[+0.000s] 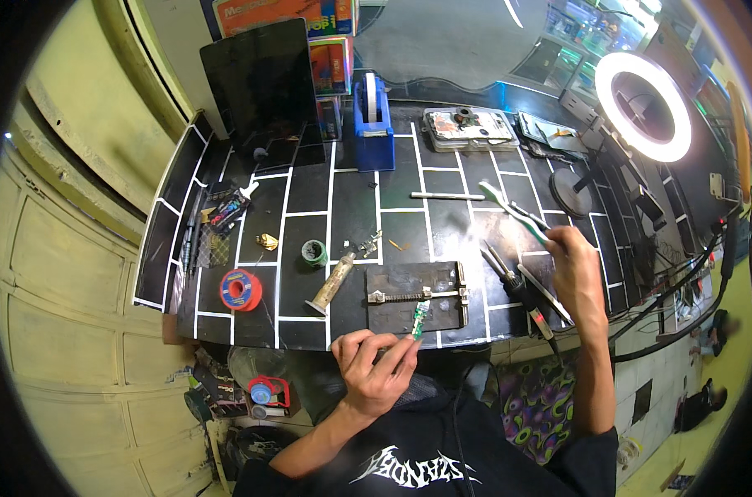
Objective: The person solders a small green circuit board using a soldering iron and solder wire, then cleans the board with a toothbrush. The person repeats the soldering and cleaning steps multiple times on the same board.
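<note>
My left hand (pixel 374 369), at the table's front edge, pinches a small green circuit board (pixel 421 318) between thumb and fingertips. The board is held above the near edge of a dark fixture with a metal clamp bar (pixel 401 296). Over the right side of the table, my right hand (pixel 576 269) grips a white and green toothbrush (pixel 508 207), its head pointing away to the left. Beside the toothbrush lies a slim dark tool (pixel 528 216). Close to my right hand, a soldering iron (pixel 517 290) with a black handle rests near a pair of tweezers (pixel 490 253).
Left of the fixture are a syringe (pixel 331 286), a small green jar (pixel 314 253) and a red solder spool (pixel 232 291). A blue tape dispenser (pixel 374 147), a plastic case (pixel 469 128) and a lit ring light (pixel 681 124) stand farther back. Black cables (pixel 697 290) hang at right.
</note>
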Demonstrator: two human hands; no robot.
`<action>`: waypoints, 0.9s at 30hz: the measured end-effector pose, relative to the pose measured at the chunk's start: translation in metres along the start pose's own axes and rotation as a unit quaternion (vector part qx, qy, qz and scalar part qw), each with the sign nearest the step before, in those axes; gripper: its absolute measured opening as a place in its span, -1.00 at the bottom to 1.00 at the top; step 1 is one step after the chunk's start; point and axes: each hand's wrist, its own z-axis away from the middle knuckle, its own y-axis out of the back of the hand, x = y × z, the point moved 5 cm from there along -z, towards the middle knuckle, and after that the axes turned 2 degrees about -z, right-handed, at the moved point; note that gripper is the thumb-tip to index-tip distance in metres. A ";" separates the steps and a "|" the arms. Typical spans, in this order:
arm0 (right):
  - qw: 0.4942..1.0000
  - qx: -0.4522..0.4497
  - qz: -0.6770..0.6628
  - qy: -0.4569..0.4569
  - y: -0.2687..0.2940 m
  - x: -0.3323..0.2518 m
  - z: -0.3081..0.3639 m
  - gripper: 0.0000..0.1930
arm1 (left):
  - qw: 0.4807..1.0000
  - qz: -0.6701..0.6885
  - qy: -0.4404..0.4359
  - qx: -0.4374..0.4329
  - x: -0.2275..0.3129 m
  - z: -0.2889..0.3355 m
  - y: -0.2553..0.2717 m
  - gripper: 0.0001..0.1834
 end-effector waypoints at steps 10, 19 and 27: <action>0.974 -0.221 -0.052 0.017 0.008 -0.086 0.107 -0.40 | 0.999 -0.013 -0.022 -0.041 -0.002 0.003 0.001 -0.59; 0.968 -0.228 0.070 0.081 -0.013 -0.090 0.116 -0.30 | 0.998 -0.022 -0.007 -0.053 -0.001 0.003 0.001 -0.62; 0.988 -0.152 0.012 0.034 -0.003 -0.083 0.111 -0.35 | 0.999 -0.017 0.026 -0.028 0.002 -0.003 0.000 -0.65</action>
